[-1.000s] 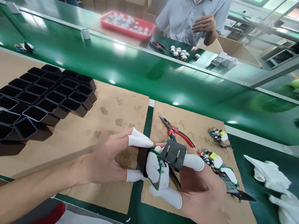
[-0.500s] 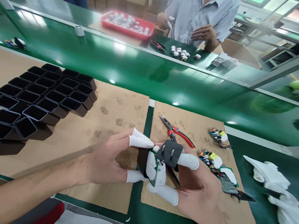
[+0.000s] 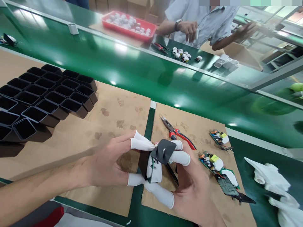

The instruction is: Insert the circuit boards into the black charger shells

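Note:
My left hand [image 3: 111,164] wears white finger cots and pinches a black housing [image 3: 143,162] between thumb and forefinger. My right hand [image 3: 189,186], also in finger cots, grips a black plug cover with two metal prongs [image 3: 163,151] joined to a green circuit board [image 3: 153,165]. The board's end sits at the housing's mouth. Both hands meet above the gap between two cardboard sheets.
Several open black housings [image 3: 42,101] stand in rows at the left. Red-handled pliers [image 3: 176,134], loose circuit boards [image 3: 214,160] and a white cloth [image 3: 272,183] lie to the right. Across the green conveyor [image 3: 132,69], another person stands by a red tray [image 3: 129,23].
My right hand has pushed the plug cover and board leftwards towards the housing. The person opposite has shifted both hands, and a small clip on the conveyor rail has drifted left.

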`<state>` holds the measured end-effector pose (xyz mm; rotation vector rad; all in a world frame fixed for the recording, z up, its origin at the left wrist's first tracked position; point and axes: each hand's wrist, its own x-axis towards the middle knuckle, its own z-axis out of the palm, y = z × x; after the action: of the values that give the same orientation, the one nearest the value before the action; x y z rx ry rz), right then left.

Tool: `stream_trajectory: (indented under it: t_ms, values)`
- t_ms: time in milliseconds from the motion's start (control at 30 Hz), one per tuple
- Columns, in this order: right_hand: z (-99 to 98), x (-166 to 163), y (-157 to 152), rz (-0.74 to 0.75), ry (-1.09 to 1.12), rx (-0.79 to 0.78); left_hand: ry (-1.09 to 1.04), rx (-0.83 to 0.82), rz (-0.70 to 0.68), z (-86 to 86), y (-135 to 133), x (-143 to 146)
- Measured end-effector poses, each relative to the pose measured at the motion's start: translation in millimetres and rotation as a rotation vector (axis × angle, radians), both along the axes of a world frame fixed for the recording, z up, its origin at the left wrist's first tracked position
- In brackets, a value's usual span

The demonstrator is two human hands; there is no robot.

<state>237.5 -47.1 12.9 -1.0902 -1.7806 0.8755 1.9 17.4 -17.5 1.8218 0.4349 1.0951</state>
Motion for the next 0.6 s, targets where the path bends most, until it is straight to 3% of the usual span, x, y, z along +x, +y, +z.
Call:
stream_trajectory:
  t_ms: [333, 600]
  values:
    - [-2.4, -3.9, 3.6, 0.010, -0.020, 0.023, 0.038, -0.037, 0.029, -1.7, 0.2, -1.3]
    - [-14.3, -8.1, 3.1, -0.068, 0.021, -0.081, -0.091, -0.301, 0.000, -5.1, 1.2, 10.9]
